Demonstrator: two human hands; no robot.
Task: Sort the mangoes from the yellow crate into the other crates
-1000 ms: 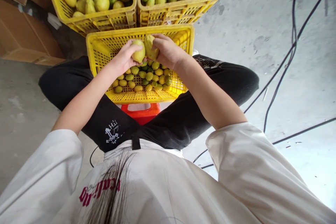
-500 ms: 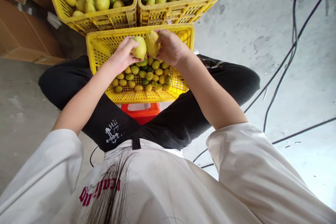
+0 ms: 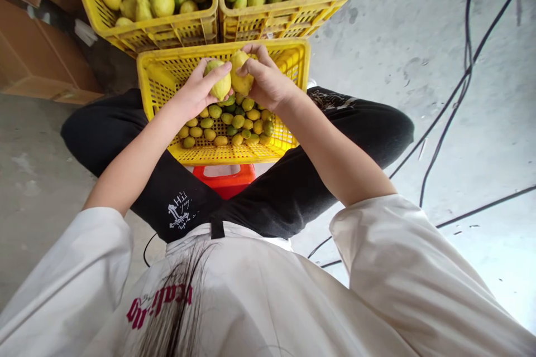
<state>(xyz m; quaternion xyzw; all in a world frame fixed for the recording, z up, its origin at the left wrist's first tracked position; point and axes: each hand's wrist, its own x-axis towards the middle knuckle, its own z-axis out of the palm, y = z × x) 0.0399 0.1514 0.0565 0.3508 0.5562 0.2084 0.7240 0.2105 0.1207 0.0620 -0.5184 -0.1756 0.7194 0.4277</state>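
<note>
My left hand [image 3: 197, 89] is closed round a yellow-green lemon [image 3: 221, 87], its thumb lying across the top. Close beside it, my right hand [image 3: 268, 79] grips a second, yellower lemon [image 3: 242, 82] with thumb and fingers. Whether the two fruits touch I cannot tell. Both hands are over a yellow plastic crate [image 3: 157, 98] between my legs. Several small yellow and green lemons [image 3: 238, 121] lie on its slatted floor; part of the far side is hidden by my hands.
Beyond stand two yellow crates: the left crate [image 3: 167, 27] holds larger lemons, the right crate [image 3: 288, 5] more yellow and green ones. A red stool [image 3: 228, 181] shows under the near crate. Cardboard boxes [image 3: 37, 44] are at left, black cables [image 3: 471, 70] on the floor at right.
Both lemons have turned in my hands. My left thumb now reaches across its lemon, and my right fingers have shifted over the other, which sits slightly further left.
</note>
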